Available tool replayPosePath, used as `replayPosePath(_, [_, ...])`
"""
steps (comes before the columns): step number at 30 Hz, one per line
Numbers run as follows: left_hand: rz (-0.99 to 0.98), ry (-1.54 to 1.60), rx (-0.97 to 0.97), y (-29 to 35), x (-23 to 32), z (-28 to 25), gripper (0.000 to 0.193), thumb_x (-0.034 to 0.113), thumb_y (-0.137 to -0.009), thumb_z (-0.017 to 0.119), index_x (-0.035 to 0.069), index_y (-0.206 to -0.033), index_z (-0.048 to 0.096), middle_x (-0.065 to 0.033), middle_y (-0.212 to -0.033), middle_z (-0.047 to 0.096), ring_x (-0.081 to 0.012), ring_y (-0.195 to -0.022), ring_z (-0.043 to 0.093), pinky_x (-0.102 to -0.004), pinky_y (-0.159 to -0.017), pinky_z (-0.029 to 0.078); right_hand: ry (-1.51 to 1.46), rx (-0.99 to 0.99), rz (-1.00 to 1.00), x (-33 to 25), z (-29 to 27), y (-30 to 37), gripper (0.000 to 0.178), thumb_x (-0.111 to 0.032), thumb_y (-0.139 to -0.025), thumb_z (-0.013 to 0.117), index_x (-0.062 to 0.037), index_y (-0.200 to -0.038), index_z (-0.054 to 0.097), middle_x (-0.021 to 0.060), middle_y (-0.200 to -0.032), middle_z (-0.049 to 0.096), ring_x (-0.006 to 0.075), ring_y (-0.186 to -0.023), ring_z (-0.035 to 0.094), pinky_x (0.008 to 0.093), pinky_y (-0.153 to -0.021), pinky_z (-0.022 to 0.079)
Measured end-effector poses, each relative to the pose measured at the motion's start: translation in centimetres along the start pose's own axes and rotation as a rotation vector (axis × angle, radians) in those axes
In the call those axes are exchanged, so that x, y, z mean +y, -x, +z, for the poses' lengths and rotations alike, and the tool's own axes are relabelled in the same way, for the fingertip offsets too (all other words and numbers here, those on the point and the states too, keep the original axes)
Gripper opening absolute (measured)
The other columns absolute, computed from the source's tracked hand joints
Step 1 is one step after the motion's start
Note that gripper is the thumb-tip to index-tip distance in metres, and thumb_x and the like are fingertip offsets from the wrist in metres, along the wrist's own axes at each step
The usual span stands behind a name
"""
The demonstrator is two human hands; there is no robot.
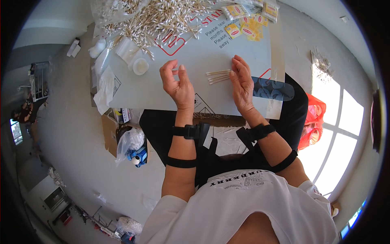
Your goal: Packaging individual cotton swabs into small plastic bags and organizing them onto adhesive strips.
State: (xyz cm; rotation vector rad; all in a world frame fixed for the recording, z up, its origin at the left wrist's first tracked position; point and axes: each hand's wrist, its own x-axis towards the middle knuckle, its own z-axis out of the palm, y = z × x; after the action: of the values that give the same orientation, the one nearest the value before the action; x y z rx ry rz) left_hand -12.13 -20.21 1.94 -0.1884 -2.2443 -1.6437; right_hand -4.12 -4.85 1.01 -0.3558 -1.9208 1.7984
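Several cotton swabs [218,77] with pale sticks lie side by side on the grey board between my hands. Their right ends reach the thumb of my right hand [243,87]; whether they touch it I cannot tell. That hand is on edge, its fingers stretched and slightly bent, with no grip on the swabs visible. To the left of the swabs, my left hand [178,86] is raised with loosely curled fingers, the thumb apart and nothing visible in it. A large heap of loose cotton swabs [158,20] covers the far left of the board.
The printed grey board [162,99] rests over my lap. At its far right are bagged swabs [235,11] and yellow cards [248,30]. A small round white container [140,66] and white tissue [105,89] lie left; a dark patterned strip [272,88] lies right.
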Motion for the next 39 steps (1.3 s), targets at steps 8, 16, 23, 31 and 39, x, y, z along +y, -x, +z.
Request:
replayPosePath(8, [-0.205,-0.307,0.088,-13.4,-7.8,-12.8,0.012,0.007,-0.082,0.072,-0.002,-0.087,0.066,-0.0056,-0.083,0.063,-0.0129,-0.073,0.057,-0.0279,-0.066,0.048,-0.005,-0.010,0.049,0.0,-1.0,0.3,0.029,-0.004,-0.095,0.057,0.0039,-0.123,0.055,0.0126,-0.137,0.047,0.0200,-0.122,0.050,0.0288,-0.104,0.040])
replayPosePath(16, [-0.320,-0.710,-0.214,-16.7,-10.6,-11.7,0.018,0.018,-0.075,0.078,0.005,-0.084,0.071,-0.0055,-0.069,0.064,-0.0178,-0.063,0.059,-0.0298,-0.063,0.049,0.081,-0.007,0.030,0.1,-0.8,0.3,0.025,-0.002,-0.093,0.059,0.0041,-0.118,0.058,0.0120,-0.134,0.050,0.0191,-0.118,0.053,0.0281,-0.102,0.042])
replayPosePath(23, [-0.367,-0.143,0.025,-15.9,-11.1,-13.8,0.007,0.005,-0.083,0.071,-0.001,-0.086,0.072,0.0004,-0.071,0.064,-0.0084,-0.064,0.054,-0.0239,-0.061,0.045,-0.079,-0.028,0.152,-0.1,-1.2,-0.1,0.025,-0.007,-0.094,0.059,0.0037,-0.116,0.062,0.0115,-0.133,0.053,0.0168,-0.119,0.053,0.0276,-0.102,0.042])
replayPosePath(31, [-0.069,0.038,-0.140,-10.1,1.5,-11.9,0.003,-0.003,-0.085,0.066,-0.001,-0.087,0.065,0.0000,-0.078,0.061,-0.0090,-0.070,0.053,-0.0234,-0.065,0.044,-0.246,-0.152,0.507,-6.2,-1.6,-0.8,0.042,-0.031,-0.095,0.062,0.0055,-0.115,0.060,0.0160,-0.108,0.066,0.0224,-0.100,0.065,0.0337,-0.089,0.052])
replayPosePath(39, [-0.217,0.068,-0.474,-1.6,6.0,-7.9,0.007,0.001,-0.081,0.065,0.001,-0.078,0.059,-0.0129,-0.079,0.060,-0.0317,-0.079,0.061,-0.0381,-0.067,0.048,-0.431,-0.286,0.791,-7.1,0.6,1.7,0.018,-0.010,-0.094,0.059,0.0072,-0.093,0.066,0.0168,-0.075,0.069,0.0218,-0.065,0.069,0.0281,-0.063,0.057])
